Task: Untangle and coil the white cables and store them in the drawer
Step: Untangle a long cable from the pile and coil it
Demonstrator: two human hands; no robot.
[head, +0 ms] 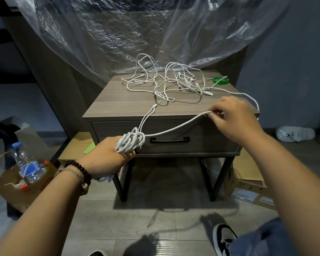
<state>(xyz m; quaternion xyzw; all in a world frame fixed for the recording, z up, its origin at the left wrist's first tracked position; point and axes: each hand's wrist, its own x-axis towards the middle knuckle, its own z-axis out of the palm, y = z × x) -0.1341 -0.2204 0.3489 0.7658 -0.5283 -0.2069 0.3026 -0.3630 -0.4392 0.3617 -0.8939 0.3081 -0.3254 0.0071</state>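
**Slowly, a knot of white cables gives way to a coil**

Seen from the head camera, a person stands before a wooden nightstand [118, 106], winding cable by hand. The left hand [107, 154], low and near the left end of the drawer [201, 133], grips a bundle of white loops [130, 141], acting as the spool so the turns stay together. The right hand [233, 117], at the near right edge of the top, pinches the free run of cable [175, 127] between thumb and fingers, likely to keep it taut and feed it. Farther back on the top lies the tangle of white cables [174, 82], unsorted, with a green ring [220, 80] at its far right. The drawer is closed, so storing has not begun.
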